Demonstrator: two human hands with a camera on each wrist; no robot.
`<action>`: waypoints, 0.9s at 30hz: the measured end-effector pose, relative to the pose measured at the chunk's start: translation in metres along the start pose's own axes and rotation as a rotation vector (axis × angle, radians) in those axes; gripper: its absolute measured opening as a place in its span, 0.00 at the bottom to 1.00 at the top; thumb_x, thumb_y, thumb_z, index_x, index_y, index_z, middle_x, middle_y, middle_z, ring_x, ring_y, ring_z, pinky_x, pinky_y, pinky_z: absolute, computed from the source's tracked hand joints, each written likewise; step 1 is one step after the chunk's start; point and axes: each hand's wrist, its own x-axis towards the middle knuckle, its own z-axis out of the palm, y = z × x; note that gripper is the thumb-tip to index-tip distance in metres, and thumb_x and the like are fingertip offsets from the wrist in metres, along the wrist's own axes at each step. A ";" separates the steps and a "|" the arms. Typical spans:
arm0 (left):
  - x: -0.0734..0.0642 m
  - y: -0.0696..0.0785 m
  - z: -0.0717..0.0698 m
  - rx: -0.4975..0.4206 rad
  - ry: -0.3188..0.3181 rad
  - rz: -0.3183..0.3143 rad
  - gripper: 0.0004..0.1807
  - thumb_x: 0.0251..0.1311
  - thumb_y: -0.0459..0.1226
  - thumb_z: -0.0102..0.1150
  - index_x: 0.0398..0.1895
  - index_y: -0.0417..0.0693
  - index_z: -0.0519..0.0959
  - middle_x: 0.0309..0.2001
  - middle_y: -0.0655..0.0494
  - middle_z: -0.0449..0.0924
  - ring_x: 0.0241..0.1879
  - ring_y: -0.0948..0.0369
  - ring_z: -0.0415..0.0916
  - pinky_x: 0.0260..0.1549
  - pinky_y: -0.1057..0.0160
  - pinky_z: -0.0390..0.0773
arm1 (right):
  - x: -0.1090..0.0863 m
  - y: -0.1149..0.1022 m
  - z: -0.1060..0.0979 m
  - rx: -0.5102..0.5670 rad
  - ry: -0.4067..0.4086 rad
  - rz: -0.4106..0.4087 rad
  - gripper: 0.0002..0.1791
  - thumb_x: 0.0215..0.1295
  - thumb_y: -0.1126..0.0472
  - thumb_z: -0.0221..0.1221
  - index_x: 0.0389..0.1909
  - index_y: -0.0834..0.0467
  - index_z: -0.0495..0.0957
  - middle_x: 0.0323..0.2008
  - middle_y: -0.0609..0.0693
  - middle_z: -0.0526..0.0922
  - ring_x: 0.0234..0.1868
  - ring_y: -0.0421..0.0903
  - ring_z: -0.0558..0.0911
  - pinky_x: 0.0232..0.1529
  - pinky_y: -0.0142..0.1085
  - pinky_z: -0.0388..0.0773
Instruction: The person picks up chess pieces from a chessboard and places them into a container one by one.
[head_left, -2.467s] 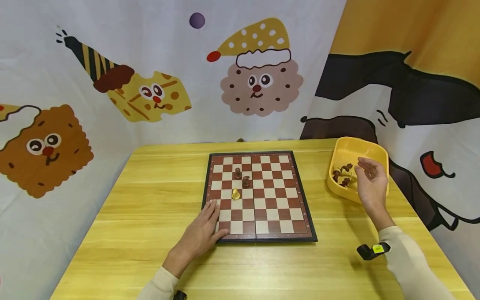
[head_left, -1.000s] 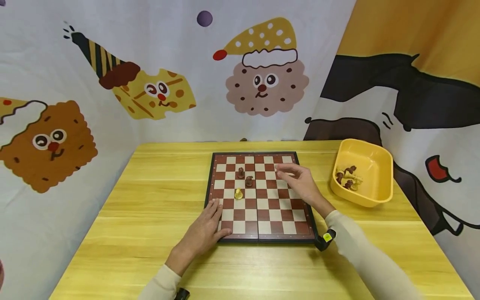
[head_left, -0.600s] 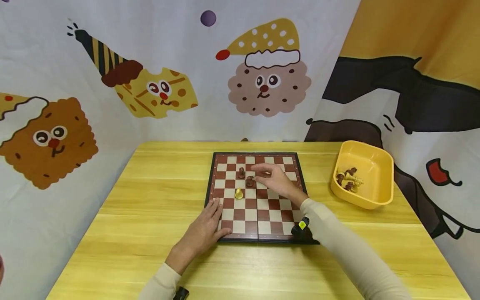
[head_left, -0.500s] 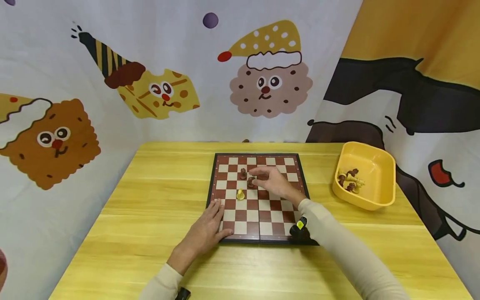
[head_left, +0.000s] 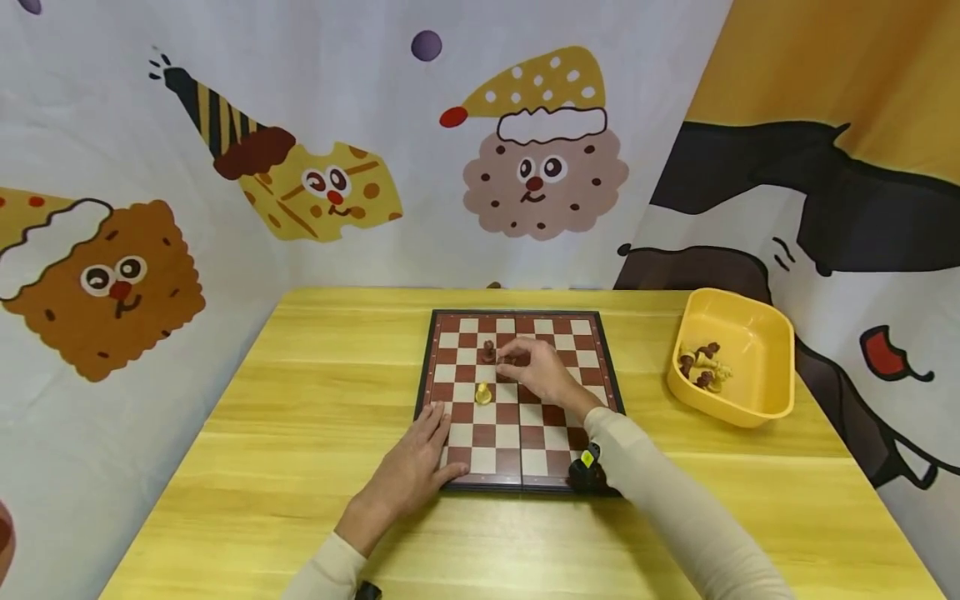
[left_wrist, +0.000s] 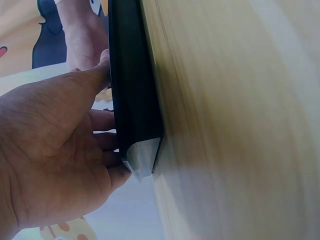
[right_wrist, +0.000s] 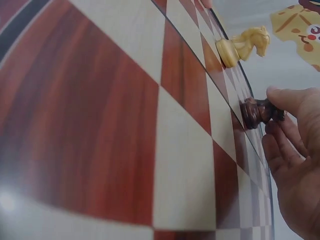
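On the red-and-white chessboard (head_left: 545, 439) my right hand (head_left: 540, 369) pinches a dark brown knight (right_wrist: 252, 114) between thumb and fingers. Its base stands at the board surface in the right wrist view, and the fingers cover its top. Just left of those fingertips is a second dark brown chess piece (head_left: 488, 352). A golden knight (right_wrist: 245, 46) stands nearer to me on the board (right_wrist: 185, 170). My left hand (head_left: 408, 462) rests flat on the board's near left corner, fingers extended. In the left wrist view, that hand (left_wrist: 60, 145) lies along the black board edge (left_wrist: 132, 75).
A yellow plastic bin (head_left: 757, 392) at the right of the wooden table (head_left: 315, 367) holds several dark and golden chess pieces (head_left: 703, 365). Behind the table hangs a white cartoon-printed curtain (head_left: 420, 167).
My right hand has moved left from the yellow bin across the board, and its fingers have closed on the dark knight. The left hand stays at the corner. The head view has shifted slightly.
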 end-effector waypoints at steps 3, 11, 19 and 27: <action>0.003 0.000 -0.004 0.013 0.005 0.006 0.46 0.70 0.57 0.57 0.74 0.28 0.61 0.77 0.35 0.51 0.77 0.42 0.47 0.73 0.47 0.54 | 0.003 -0.002 -0.001 0.042 0.003 -0.002 0.13 0.64 0.66 0.70 0.50 0.60 0.86 0.45 0.50 0.87 0.46 0.46 0.85 0.46 0.40 0.84; 0.005 0.002 -0.009 0.024 -0.001 0.007 0.46 0.70 0.57 0.56 0.75 0.28 0.60 0.78 0.35 0.50 0.77 0.42 0.46 0.73 0.47 0.53 | 0.001 -0.001 -0.002 0.071 0.066 -0.022 0.14 0.64 0.65 0.70 0.50 0.60 0.87 0.47 0.49 0.88 0.47 0.46 0.85 0.48 0.41 0.84; -0.003 0.003 -0.004 0.012 -0.004 0.016 0.45 0.71 0.56 0.57 0.74 0.27 0.61 0.77 0.33 0.52 0.76 0.40 0.48 0.72 0.46 0.56 | -0.006 0.005 0.008 0.119 0.090 -0.092 0.13 0.63 0.69 0.70 0.49 0.63 0.88 0.48 0.53 0.87 0.49 0.49 0.85 0.49 0.41 0.84; -0.006 0.006 -0.003 0.021 0.015 0.040 0.44 0.70 0.55 0.58 0.73 0.26 0.62 0.76 0.32 0.54 0.75 0.39 0.50 0.71 0.45 0.58 | -0.013 0.007 0.012 0.112 0.166 -0.081 0.13 0.62 0.69 0.70 0.48 0.63 0.88 0.45 0.52 0.88 0.46 0.48 0.86 0.45 0.37 0.85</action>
